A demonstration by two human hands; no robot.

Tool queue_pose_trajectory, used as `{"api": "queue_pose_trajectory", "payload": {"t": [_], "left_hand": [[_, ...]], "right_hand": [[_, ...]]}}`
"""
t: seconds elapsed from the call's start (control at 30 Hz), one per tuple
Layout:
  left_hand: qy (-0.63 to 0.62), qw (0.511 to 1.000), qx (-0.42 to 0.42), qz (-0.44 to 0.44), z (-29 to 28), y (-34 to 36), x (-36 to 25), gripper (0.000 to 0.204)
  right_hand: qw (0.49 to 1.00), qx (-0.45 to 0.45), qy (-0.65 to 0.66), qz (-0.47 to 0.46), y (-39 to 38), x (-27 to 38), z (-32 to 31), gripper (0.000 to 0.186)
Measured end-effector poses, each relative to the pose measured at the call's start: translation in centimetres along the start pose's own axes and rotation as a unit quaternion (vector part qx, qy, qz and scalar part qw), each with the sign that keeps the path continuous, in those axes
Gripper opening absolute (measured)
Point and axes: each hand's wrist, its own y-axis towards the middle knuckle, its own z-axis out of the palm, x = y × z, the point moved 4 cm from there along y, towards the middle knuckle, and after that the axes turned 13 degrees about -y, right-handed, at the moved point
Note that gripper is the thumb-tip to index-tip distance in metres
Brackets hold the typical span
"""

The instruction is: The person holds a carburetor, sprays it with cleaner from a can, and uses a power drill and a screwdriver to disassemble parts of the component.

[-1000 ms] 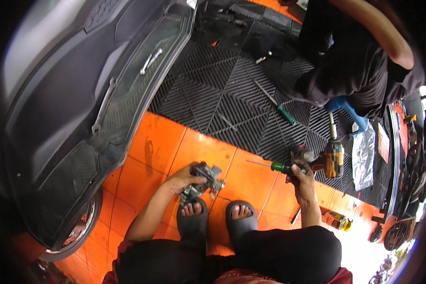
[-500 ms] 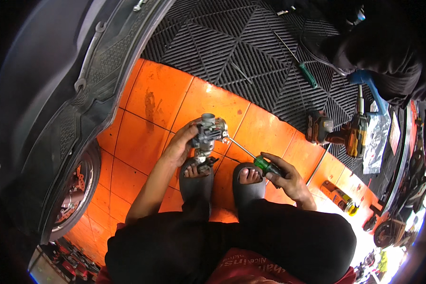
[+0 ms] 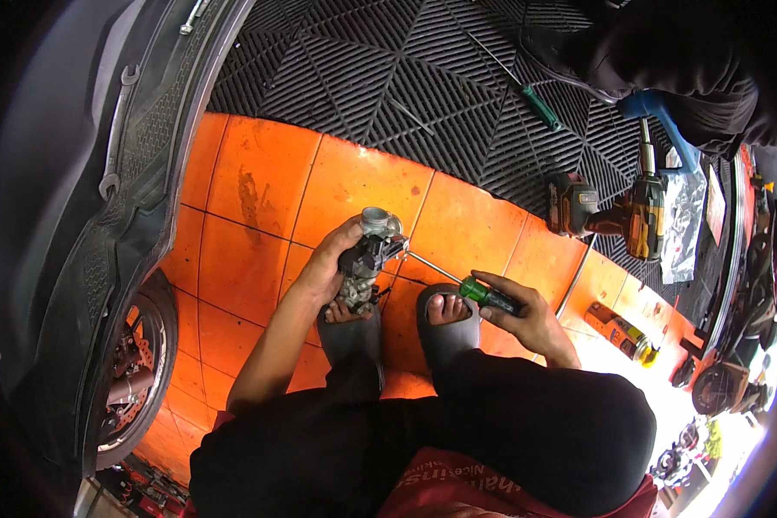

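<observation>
My left hand (image 3: 326,266) is closed round a metal and black throttle body or carburetor (image 3: 369,259), its round silver mouth facing up. From the right, my right hand (image 3: 527,316) grips a screwdriver (image 3: 475,292) by its green and black handle. The screwdriver's shank points left, and its tip meets the right side of the part, though the exact contact spot is too small to make out. Both hands are above the orange tiles, over my sandalled feet.
Black ribbed matting (image 3: 354,69) bears another green-handled screwdriver (image 3: 540,105) and a cordless impact driver (image 3: 634,220). A spray can (image 3: 622,334) lies at right. Left stands a dark scooter panel (image 3: 104,250) with a wrench (image 3: 118,129) on it, above a wheel (image 3: 142,371). A dark-clothed person (image 3: 673,69) is at upper right.
The held part has turned slightly, so its round mouth shows more openly. The screwdriver stays against it, its handle shifted a little left. The whole view has shifted slightly.
</observation>
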Motion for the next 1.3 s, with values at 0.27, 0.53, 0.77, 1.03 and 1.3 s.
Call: {"api": "queue_pose_trajectory", "payload": {"t": [0.27, 0.53, 0.77, 1.03, 1.3], "left_hand": [[-0.086, 0.987, -0.019, -0.138, -1.1, -3.1, 3.8, 0.073], [-0.195, 0.956, -0.040, -0.214, -1.4, -5.9, 9.4, 0.066], [-0.211, 0.958, -0.050, -0.190, -1.7, -5.4, 9.4, 0.069], [-0.162, 0.961, -0.092, -0.204, -2.5, -5.3, 10.1, 0.076], [-0.166, 0.958, -0.100, -0.213, -2.6, -5.4, 10.3, 0.075]], "right_hand": [[0.997, 0.032, -0.058, 0.028, -1.8, 0.4, -1.1, 0.051], [0.991, 0.054, -0.123, -0.001, -2.4, -0.4, -1.2, 0.046], [0.986, 0.060, -0.154, 0.006, -2.4, -0.6, -1.7, 0.046], [0.987, 0.040, -0.152, -0.024, -2.2, -0.7, -1.2, 0.048], [0.984, 0.042, -0.171, -0.023, -2.2, -1.2, -1.2, 0.049]]}}
